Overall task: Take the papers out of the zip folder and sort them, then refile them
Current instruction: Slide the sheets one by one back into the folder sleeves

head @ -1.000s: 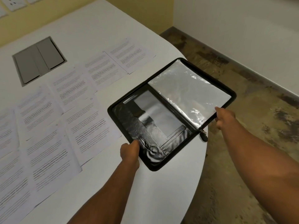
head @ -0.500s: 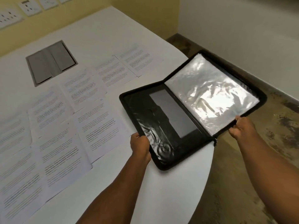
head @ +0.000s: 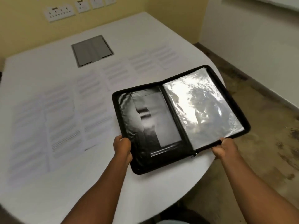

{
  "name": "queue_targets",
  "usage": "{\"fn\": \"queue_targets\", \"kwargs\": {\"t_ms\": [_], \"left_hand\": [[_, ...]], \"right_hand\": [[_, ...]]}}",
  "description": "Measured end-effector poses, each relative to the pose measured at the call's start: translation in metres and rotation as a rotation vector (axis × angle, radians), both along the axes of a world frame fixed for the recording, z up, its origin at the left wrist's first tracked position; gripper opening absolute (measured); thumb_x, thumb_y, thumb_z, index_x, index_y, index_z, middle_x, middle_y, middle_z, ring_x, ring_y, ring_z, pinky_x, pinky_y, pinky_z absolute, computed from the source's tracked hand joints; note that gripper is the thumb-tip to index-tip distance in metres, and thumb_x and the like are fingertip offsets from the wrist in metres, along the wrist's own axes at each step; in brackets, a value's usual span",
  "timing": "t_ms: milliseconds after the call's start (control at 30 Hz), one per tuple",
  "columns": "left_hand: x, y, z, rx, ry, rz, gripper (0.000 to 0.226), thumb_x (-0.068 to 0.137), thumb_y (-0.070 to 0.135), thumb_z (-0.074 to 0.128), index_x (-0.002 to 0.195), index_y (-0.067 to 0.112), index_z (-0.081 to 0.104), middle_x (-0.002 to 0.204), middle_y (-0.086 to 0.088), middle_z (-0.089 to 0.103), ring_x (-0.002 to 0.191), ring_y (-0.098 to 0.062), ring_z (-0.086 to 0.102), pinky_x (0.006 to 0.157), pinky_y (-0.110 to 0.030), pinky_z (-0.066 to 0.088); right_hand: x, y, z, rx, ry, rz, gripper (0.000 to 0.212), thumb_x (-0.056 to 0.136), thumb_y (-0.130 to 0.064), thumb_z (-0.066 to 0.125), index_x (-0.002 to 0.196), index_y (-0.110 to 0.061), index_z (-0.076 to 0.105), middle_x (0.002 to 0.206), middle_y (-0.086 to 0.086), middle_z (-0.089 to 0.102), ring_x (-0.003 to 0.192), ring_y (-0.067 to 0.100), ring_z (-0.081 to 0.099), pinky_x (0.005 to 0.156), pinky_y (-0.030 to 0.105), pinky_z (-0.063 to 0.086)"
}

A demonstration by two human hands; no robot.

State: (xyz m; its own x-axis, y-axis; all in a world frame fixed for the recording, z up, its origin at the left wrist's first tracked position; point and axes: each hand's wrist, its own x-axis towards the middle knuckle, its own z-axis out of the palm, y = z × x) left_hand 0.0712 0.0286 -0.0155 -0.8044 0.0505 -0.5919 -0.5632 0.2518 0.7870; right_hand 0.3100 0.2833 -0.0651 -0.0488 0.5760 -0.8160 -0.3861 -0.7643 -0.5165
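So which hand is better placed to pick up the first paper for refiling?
Probably the left hand: the papers lie on its side, while the right hand grips the zip folder at its far edge.

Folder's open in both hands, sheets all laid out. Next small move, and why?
Probably set the zip folder flat on the table. The left hand and right hand both grip its near edge, so neither is free to gather the papers spread beside it, and its clear sleeves look empty.
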Motion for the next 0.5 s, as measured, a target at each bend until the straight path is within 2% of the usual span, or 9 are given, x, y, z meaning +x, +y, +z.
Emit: {"fn": "queue_targets", "kwargs": {"t_ms": [33, 67, 133, 200, 333, 400, 500], "left_hand": [[0.000, -0.020, -0.001, -0.027, 0.009, 0.019, 0.042, 0.083, -0.009, 0.042, 0.116, 0.008, 0.061, 0.107, -0.015, 0.064, 0.088, -0.030, 0.062, 0.074, -0.032, 0.054], [0.001, -0.040, -0.004, -0.052, 0.017, 0.042, 0.041, 0.083, -0.008, 0.042, 0.116, 0.006, 0.061, 0.107, -0.016, 0.064, 0.088, -0.030, 0.062, 0.076, -0.033, 0.054], [0.006, -0.079, -0.007, -0.103, 0.032, 0.082, 0.036, 0.084, -0.007, 0.043, 0.112, 0.003, 0.063, 0.103, -0.016, 0.064, 0.083, -0.030, 0.061, 0.077, -0.033, 0.052], [0.014, -0.114, -0.011, -0.127, 0.025, 0.114, 0.030, 0.086, -0.007, 0.043, 0.105, 0.002, 0.063, 0.094, -0.014, 0.063, 0.076, -0.029, 0.059, 0.072, -0.031, 0.050], [0.034, -0.168, -0.021, -0.128, 0.010, 0.201, 0.027, 0.087, -0.007, 0.042, 0.099, 0.001, 0.064, 0.083, -0.011, 0.061, 0.073, -0.027, 0.057, 0.070, -0.032, 0.047], [0.040, -0.187, -0.027, -0.147, 0.008, 0.216, 0.027, 0.087, -0.008, 0.041, 0.098, 0.002, 0.064, 0.081, -0.010, 0.060, 0.071, -0.026, 0.056, 0.069, -0.031, 0.046], [0.040, -0.209, -0.038, -0.178, -0.009, 0.233, 0.031, 0.084, -0.007, 0.042, 0.103, 0.001, 0.065, 0.093, -0.015, 0.064, 0.078, -0.031, 0.059, 0.068, -0.031, 0.047]], "right_hand": [[-0.003, -0.017, -0.003, 0.000, -0.009, 0.028, 0.044, 0.090, 0.001, 0.038, 0.124, -0.014, 0.062, 0.116, 0.008, 0.068, 0.096, 0.027, 0.067, 0.071, 0.044, 0.057], [-0.005, -0.034, -0.005, 0.001, -0.017, 0.060, 0.043, 0.090, 0.001, 0.037, 0.122, -0.013, 0.063, 0.113, 0.010, 0.069, 0.093, 0.028, 0.068, 0.071, 0.045, 0.057], [-0.011, -0.072, 0.001, 0.012, -0.010, 0.131, 0.038, 0.094, 0.001, 0.033, 0.118, -0.011, 0.061, 0.104, 0.011, 0.067, 0.088, 0.027, 0.066, 0.084, 0.048, 0.054], [-0.014, -0.107, 0.008, 0.009, -0.019, 0.173, 0.034, 0.096, -0.001, 0.033, 0.116, -0.012, 0.058, 0.099, 0.009, 0.065, 0.085, 0.026, 0.063, 0.090, 0.046, 0.051], [-0.011, -0.153, -0.004, -0.024, -0.126, 0.214, 0.038, 0.090, -0.002, 0.040, 0.119, -0.010, 0.062, 0.112, 0.007, 0.066, 0.093, 0.027, 0.065, 0.092, 0.042, 0.052], [-0.010, -0.164, -0.017, -0.046, -0.156, 0.253, 0.044, 0.086, -0.001, 0.039, 0.121, -0.011, 0.062, 0.119, 0.009, 0.065, 0.103, 0.030, 0.064, 0.095, 0.048, 0.051], [-0.007, -0.168, -0.049, -0.048, -0.194, 0.284, 0.046, 0.081, -0.001, 0.041, 0.121, -0.012, 0.062, 0.117, 0.013, 0.066, 0.100, 0.034, 0.065, 0.089, 0.056, 0.051]]}}
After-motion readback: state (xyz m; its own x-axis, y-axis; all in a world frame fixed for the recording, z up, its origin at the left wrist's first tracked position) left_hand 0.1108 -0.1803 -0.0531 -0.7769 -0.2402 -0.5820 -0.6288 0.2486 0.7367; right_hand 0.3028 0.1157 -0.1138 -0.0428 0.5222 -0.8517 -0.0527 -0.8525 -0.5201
